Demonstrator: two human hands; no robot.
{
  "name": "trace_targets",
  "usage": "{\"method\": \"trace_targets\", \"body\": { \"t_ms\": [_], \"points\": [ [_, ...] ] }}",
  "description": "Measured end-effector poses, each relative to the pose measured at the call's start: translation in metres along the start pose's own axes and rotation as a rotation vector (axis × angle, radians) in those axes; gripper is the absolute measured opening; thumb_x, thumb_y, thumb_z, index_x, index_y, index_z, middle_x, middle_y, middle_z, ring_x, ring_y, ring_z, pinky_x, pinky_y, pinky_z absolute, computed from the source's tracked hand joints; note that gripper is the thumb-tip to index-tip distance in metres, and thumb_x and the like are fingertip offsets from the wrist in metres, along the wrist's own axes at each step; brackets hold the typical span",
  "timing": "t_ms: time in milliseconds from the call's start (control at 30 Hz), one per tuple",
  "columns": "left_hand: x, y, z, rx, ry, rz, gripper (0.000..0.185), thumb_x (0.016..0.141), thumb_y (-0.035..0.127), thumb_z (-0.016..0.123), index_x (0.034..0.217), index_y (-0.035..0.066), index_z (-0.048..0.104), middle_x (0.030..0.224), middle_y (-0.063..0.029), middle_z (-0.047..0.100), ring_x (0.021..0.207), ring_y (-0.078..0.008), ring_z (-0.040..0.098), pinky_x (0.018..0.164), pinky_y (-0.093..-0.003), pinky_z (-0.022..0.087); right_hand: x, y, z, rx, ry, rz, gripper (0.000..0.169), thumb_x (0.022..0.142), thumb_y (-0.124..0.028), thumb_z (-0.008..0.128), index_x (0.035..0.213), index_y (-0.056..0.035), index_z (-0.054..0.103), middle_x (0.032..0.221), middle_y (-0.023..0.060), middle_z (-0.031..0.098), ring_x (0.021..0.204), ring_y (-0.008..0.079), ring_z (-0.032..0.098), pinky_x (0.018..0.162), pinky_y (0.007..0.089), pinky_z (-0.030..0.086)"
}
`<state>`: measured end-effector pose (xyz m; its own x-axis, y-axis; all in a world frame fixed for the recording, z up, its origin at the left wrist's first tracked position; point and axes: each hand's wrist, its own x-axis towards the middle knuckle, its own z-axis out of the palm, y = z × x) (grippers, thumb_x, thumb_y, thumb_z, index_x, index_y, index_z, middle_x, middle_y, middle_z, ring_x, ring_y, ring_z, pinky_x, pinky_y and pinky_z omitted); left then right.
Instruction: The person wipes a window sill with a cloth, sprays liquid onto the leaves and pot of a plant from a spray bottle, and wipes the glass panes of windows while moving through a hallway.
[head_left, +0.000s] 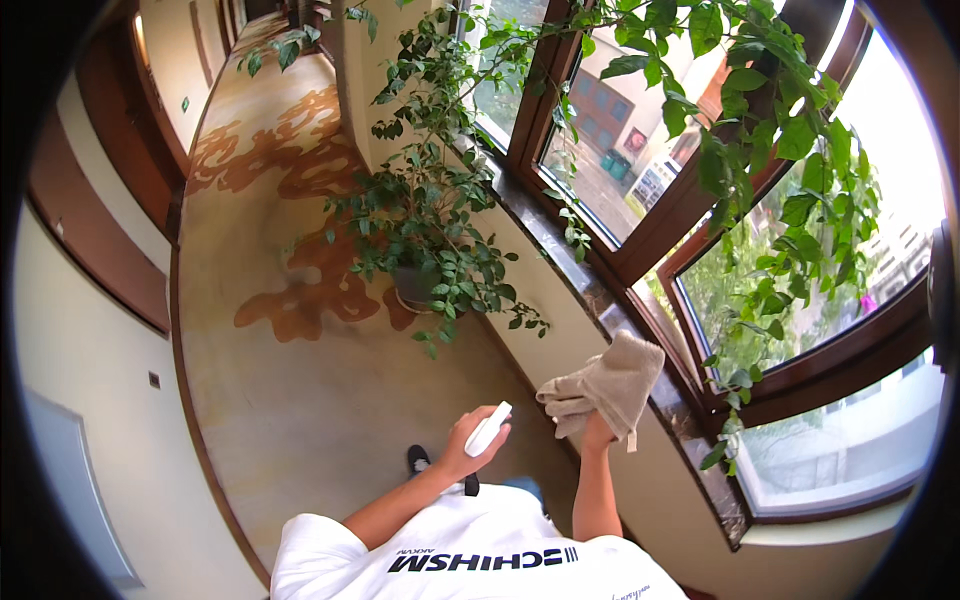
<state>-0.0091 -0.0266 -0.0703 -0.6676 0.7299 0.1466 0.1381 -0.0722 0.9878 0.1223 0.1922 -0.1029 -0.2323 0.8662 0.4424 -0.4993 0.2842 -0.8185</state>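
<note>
My left hand (474, 442) is closed around a small white object (487, 430), perhaps a bottle or a handheld device, in front of my shirt. My right hand (598, 431) is raised near the wall below the window sill. A beige cloth (619, 379) is draped over its fingers and covers most of it, so the grip is largely hidden. Just past the cloth runs the dark stone window sill (536, 225). Ahead of both hands a leafy potted plant (420, 225) stands on the floor against the wall.
Brown-framed windows (634, 259) line the right side, one pane tilted or swung from its frame. Climbing vines (814, 180) hang across them. A corridor floor (300, 390) with orange-brown patterns stretches ahead. On the left are a pale wall (90, 330) and a brown door (127, 112).
</note>
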Motion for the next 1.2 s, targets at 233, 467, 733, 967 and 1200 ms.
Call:
{"method": "trace_targets", "body": {
  "t_ms": [233,467,733,967,1200],
  "points": [
    [0.145,0.010,-0.060,0.013,0.118,0.132,0.012,0.088,0.017,0.070,0.090,0.006,0.067,0.081,-0.0110,0.066,0.074,-0.0279,0.062,0.069,-0.0371,0.048,0.030,0.043,0.048,0.019,0.063,0.037,0.050,0.097,-0.024,0.060,0.138,-0.0006,0.043,0.132,0.0123,0.054,0.119,0.0242,0.053,0.103,0.0411,0.043],
    [0.350,0.040,-0.037,0.133,0.186,0.470,0.018,0.088,0.020,0.070,0.081,0.004,0.064,0.071,-0.0104,0.059,0.070,-0.0278,0.056,0.067,-0.0389,0.044,0.089,0.031,0.113,-0.197,0.072,-0.135,0.048,0.094,-0.009,0.064,0.137,0.0020,0.046,0.131,0.0121,0.055,0.118,0.0206,0.054,0.103,0.0363,0.044],
    [0.466,0.046,-0.010,-0.240,0.060,0.244,0.019,0.091,0.016,0.068,0.083,0.000,0.062,0.067,-0.0004,0.057,0.063,-0.0061,0.048,0.056,-0.0272,0.041,0.149,0.055,0.120,-0.738,0.166,-0.199,0.054,0.093,-0.008,0.064,0.142,0.0025,0.043,0.137,0.0133,0.053,0.123,0.0213,0.052,0.106,0.0355,0.040],
    [0.441,-0.022,0.013,-0.005,-0.095,0.223,0.016,0.084,0.014,0.067,0.077,0.001,0.060,0.067,-0.0158,0.062,0.066,-0.0368,0.060,0.062,-0.0421,0.046,0.177,0.100,0.088,-0.724,0.394,-0.226,0.053,0.087,-0.008,0.071,0.135,0.0037,0.050,0.130,0.0145,0.058,0.120,0.0240,0.054,0.105,0.0367,0.041],
    [0.436,-0.090,-0.045,-0.144,-0.018,-0.039,0.019,0.088,0.018,0.071,0.087,0.000,0.066,0.076,-0.0035,0.066,0.069,-0.0095,0.059,0.064,-0.0278,0.047,0.147,0.141,0.052,-1.149,0.511,-0.045,0.048,0.086,-0.011,0.070,0.130,0.0025,0.055,0.128,0.0156,0.060,0.120,0.0296,0.056,0.104,0.0394,0.041]
  ]
}}
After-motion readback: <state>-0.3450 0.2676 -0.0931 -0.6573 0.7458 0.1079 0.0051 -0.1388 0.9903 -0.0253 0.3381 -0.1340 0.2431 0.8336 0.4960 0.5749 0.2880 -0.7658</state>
